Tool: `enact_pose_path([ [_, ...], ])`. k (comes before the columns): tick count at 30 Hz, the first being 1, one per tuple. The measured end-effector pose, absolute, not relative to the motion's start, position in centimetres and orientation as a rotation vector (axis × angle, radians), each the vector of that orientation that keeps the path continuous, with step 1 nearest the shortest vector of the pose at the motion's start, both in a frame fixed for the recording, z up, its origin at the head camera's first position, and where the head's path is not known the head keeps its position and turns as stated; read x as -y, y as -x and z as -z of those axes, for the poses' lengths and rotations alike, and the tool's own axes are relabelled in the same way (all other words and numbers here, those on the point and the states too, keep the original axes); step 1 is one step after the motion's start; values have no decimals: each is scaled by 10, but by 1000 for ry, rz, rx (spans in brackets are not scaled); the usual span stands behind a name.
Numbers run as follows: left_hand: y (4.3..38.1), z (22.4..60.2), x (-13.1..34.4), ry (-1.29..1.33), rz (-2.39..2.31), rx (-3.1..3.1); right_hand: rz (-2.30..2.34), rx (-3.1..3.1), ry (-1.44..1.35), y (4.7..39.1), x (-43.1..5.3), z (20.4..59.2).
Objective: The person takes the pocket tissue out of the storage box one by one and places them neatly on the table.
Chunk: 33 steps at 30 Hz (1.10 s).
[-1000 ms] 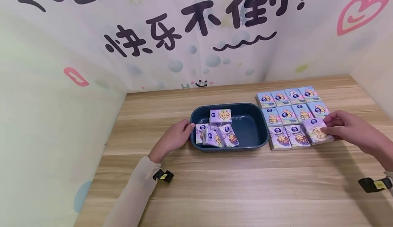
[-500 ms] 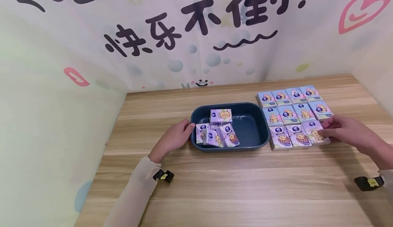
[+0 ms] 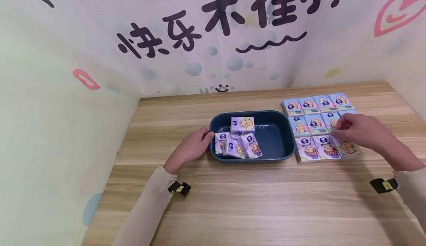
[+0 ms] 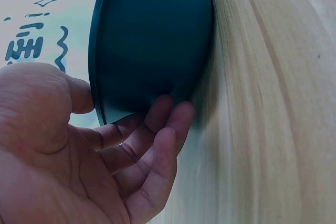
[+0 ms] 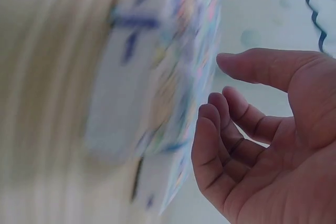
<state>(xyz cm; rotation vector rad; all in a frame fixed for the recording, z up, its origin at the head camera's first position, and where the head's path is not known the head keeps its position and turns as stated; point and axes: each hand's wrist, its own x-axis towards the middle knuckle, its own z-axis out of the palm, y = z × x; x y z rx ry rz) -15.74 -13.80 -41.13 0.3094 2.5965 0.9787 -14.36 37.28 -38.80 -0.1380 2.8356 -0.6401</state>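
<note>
My left hand (image 3: 193, 145) grips the left end of a dark blue plastic basin (image 3: 273, 139). In the left wrist view the thumb is at its rim and the fingers touch its outer wall (image 4: 152, 40). Several small purple tissue packs (image 3: 243, 124) lie jumbled inside the basin's left half. Right of it, more tissue packs sit flat in three tight rows, blue ones (image 3: 314, 124) behind and purple ones (image 3: 307, 149) in front. My right hand (image 3: 364, 132) is over the right end of these rows, fingers loosely bent and holding nothing, partly covering the front right purple pack (image 3: 348, 149).
The wood-grain table (image 3: 253, 201) backs onto a printed wall cloth (image 3: 173, 72) with large black characters. Another pale wall (image 3: 40, 146) borders the left side. The basin's right end stands close beside the packs.
The right hand set a purple pack down at the right end of the front row, let go of it, and rose leftward over the rows. The left hand has stayed on the basin.
</note>
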Motion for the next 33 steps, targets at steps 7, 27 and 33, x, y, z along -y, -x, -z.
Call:
enact_pose_path([
  [7,158,410,136,-303,-979,-2588,705,-2836,275,160,-316,373],
  [27,156,409,137,-311,-985,-2610,602,-2590,639,177,-176,354],
  [33,156,409,138,-327,-988,-2612,462,-2499,576,176,-155,362],
])
